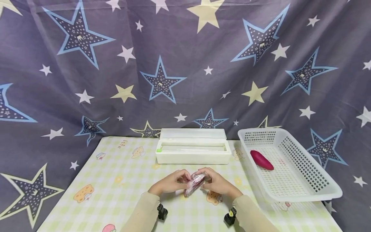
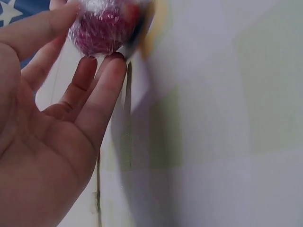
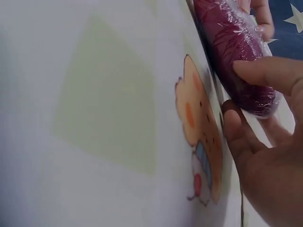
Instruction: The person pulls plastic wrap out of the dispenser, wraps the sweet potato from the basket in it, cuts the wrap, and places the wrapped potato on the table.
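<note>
The head view looks forward and down over the table (image 1: pixel 130 199), far enough back to take in the left hand (image 1: pixel 171 182), the right hand (image 1: pixel 218 182) and the backdrop (image 1: pixel 188 58). The left wrist camera (image 1: pixel 162 212) and right wrist camera (image 1: pixel 230 216) look close past their own hands, turned sideways — table to the right in one, left in the other. All three share the bundle (image 1: pixel 194 185).

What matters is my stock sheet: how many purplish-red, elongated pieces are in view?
2. One wrapped piece is between the left hand and the right hand; the other piece lies in the white basket.
</note>
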Tool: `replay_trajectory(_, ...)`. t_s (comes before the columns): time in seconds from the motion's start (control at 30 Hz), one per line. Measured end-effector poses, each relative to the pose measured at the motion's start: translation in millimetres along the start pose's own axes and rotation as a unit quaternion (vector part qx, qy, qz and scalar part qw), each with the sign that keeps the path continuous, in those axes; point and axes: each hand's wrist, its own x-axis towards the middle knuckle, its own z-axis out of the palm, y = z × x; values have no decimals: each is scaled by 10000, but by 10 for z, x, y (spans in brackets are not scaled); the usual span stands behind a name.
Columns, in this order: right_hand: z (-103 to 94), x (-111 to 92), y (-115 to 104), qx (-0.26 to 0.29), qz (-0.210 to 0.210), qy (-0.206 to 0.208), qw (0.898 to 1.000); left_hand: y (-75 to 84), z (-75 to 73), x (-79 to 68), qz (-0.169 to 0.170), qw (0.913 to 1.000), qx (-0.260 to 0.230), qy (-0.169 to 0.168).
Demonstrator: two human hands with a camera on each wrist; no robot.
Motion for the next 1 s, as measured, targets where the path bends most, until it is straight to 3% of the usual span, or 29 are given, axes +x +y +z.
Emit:
replay_trajectory(0.2, 12, -29, 6, 61, 412, 374, 9984, -32, 4, -15, 55, 9988, 5, 483)
replay_trajectory(0.37, 11, -77, -20, 261, 553, 540, 9967, -10, 24, -29, 475, 9925, 298, 1084)
replay_trajectory(0.43, 6, -91, -50, 352, 556, 610, 9960, 16, 37, -28, 644, 9902, 430, 1164)
replay_trajectory(0.67, 3, -109, -155, 553, 403, 595, 9959, 93, 77, -7, 854, 9915, 635, 750)
replay_trajectory(1.0, 12, -70, -176, 630, 98, 793, 9948, 196, -2, -20, 910, 9927, 586, 527)
